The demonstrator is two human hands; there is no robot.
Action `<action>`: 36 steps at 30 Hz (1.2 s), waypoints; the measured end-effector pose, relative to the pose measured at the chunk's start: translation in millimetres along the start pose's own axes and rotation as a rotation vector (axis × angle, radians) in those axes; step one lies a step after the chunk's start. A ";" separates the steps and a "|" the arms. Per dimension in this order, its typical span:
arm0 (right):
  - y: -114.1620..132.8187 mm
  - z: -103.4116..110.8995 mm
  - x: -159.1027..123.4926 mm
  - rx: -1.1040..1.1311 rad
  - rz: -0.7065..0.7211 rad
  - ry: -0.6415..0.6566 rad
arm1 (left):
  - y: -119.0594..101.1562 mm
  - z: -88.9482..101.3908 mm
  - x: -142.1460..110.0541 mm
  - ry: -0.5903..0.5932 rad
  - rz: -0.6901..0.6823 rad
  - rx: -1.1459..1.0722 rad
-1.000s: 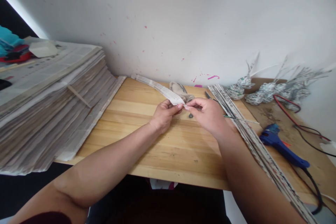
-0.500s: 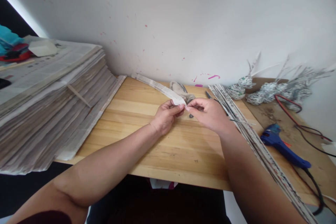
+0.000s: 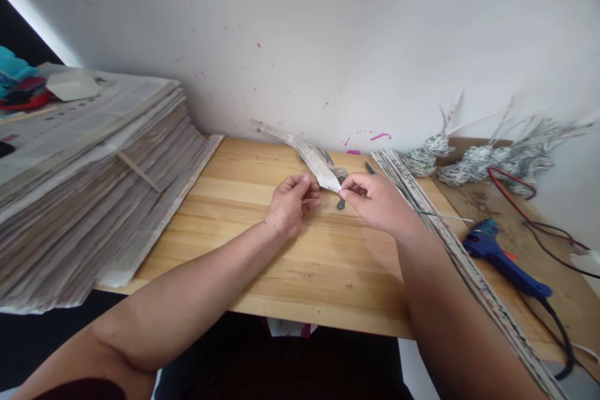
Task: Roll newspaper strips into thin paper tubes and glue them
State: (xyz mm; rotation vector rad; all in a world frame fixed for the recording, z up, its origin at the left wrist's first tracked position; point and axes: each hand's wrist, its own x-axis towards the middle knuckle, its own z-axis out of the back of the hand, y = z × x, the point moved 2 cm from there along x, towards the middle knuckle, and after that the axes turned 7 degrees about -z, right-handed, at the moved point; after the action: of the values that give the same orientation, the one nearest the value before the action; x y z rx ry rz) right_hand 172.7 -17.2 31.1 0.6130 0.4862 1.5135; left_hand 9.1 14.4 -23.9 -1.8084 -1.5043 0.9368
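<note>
A long strip of newspaper (image 3: pixel 316 162) slants up and away from my hands toward the wall. My right hand (image 3: pixel 375 200) pinches its near right corner between thumb and fingertips. A thin stick (image 3: pixel 445 216) juts out to the right from behind this hand; its other end is hidden. Beside the strip's near left corner is my left hand (image 3: pixel 291 203), its fingers loosely curled, slightly blurred and apart from the thumb. Behind the strip, partly covered, lies a crumpled greyish cloth (image 3: pixel 340 173). A small dark patterned object (image 3: pixel 340 204) lies just below the strip.
At left rises a tall stack of newspaper strips (image 3: pixel 103 200). Rolled paper sticks (image 3: pixel 435 231) lie along the right, near a dark-tipped tool (image 3: pixel 370 167). Farther right are a blue glue gun (image 3: pixel 506 262), its cable, and woven paper figures (image 3: pixel 426 156) on cardboard (image 3: pixel 539 244).
The strip's near end has shifted right with my right hand, and its far end has lifted and swung right. My left fingers have come off the strip and drawn slightly left.
</note>
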 end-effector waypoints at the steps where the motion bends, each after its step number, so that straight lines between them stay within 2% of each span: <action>1: -0.2 0.6 0.0 -0.008 -0.005 -0.004 | -0.4 -1.1 -0.9 0.008 0.019 -0.011; 5: 3.7 -0.1 -1.2 -0.007 0.013 0.029 | 3.2 -5.6 -6.2 0.164 0.163 0.028; 7: 6.8 -2.1 -2.1 -0.019 0.027 0.050 | 5.3 -5.7 -7.8 0.206 0.191 0.045; 11: 9.8 -5.8 -2.4 -0.085 0.033 -0.004 | 5.1 -3.8 -6.0 0.161 0.160 0.029; 15: 9.2 -8.6 -1.9 -0.046 0.066 -0.053 | 1.7 -4.3 -2.8 0.137 0.124 0.003; 18: 7.6 -8.9 -1.8 -0.043 0.039 -0.073 | 0.8 -4.4 -1.0 0.127 0.097 -0.012; 27: 7.6 -7.7 -1.9 -0.112 -0.031 -0.029 | 4.4 -3.4 -0.9 0.166 0.077 0.008; 31: 8.3 -10.6 -1.6 -0.167 0.025 -0.044 | 3.4 -3.1 -0.1 0.154 0.057 0.014; 36: 8.5 -17.4 -0.6 -0.055 0.157 -0.105 | -0.6 -1.4 4.1 0.077 0.058 -0.011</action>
State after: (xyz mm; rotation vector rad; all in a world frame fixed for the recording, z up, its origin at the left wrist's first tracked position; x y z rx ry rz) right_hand 155.0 -16.9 23.3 0.6966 0.3208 1.6283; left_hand 10.3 18.5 -23.2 -1.8839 -1.4192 0.8773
